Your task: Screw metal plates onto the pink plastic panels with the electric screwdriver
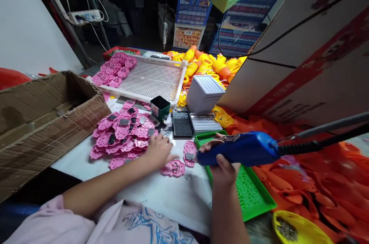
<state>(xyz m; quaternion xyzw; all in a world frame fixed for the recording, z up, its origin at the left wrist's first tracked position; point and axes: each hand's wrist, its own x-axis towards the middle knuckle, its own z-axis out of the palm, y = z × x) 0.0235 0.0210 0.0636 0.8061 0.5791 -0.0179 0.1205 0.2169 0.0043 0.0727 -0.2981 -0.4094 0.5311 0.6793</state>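
My right hand (225, 167) is wrapped round a blue electric screwdriver (245, 149), which lies nearly level with its tip to the left. That tip is at a pink plastic part (189, 155) bearing a small grey plate. My left hand (158, 152) reaches over the right edge of a heap of pink plastic parts (123, 130), its thumb apart from the fingers; nothing shows in it, though the fingertips are partly hidden. Just below its thumb lies another pink part (173, 168). Several parts in the heap carry grey or black plates.
A cardboard box (83, 121) stands at left. Behind are a white tray (150, 96) and a dark green cup (160, 108). A black grid tray (182, 124) and a green basket (253, 198) sit nearby. Orange parts (311, 182) and a yellow bowl of screws (300, 232) are at right.
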